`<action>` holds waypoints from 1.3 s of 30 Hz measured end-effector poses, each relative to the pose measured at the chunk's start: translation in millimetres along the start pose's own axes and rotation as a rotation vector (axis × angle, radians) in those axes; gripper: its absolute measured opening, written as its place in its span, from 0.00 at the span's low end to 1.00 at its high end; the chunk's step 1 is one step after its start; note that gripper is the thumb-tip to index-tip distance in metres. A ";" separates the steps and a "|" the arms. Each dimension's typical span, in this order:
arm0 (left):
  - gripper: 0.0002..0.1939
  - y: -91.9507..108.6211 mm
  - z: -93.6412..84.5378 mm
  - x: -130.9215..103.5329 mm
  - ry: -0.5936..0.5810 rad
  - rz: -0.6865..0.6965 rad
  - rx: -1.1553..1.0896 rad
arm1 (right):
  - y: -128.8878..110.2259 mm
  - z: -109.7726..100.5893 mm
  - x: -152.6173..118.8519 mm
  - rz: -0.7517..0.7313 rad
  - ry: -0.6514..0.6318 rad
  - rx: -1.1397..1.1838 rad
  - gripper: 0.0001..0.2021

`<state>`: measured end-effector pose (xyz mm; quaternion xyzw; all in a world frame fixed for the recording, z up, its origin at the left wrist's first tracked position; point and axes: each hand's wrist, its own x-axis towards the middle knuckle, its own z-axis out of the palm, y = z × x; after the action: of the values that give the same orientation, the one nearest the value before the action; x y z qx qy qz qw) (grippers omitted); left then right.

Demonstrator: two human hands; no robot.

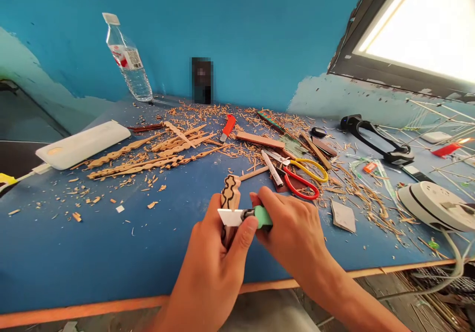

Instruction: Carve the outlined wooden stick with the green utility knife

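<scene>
My left hand (213,262) is closed around a pale wooden piece (232,188) with a wavy edge and a dark wavy line along it. My right hand (289,223) grips a utility knife (262,217) with a green handle. Its wide blade (230,217) lies across the wooden piece, and my left thumb presses near the blade's base. The lower part of the wood is hidden in my left palm. Just beyond my hands are scissors (304,187) with red and yellow handles and a white-handled cutter (272,167).
Carved wavy strips (174,146) and many shavings (208,112) cover the blue table (156,243). A red cutter (227,126), a water bottle (129,60), a white slab-like object (83,144), a round white power strip (438,206) with a cable, and a black headset-like frame (382,141) stand around.
</scene>
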<state>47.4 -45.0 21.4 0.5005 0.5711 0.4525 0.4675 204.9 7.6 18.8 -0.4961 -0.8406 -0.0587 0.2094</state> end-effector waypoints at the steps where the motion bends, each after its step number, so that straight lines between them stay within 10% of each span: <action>1: 0.19 -0.3 1.2 1.4 0.009 -0.013 -0.024 | -0.6 0.8 2.5 0.005 0.005 -0.033 0.05; 16: 0.23 -12.0 11.3 20.0 0.059 -0.160 -0.245 | -3.1 19.5 16.1 0.007 0.127 -0.038 0.06; 39: 0.24 21.2 -2.5 -9.8 0.062 -0.241 -0.538 | 4.3 -2.0 13.2 -0.108 -0.144 0.498 0.15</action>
<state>48.6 -53.0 43.5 0.2732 0.5001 0.5439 0.6160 203.6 19.8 25.6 -0.3867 -0.8671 0.1744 0.2612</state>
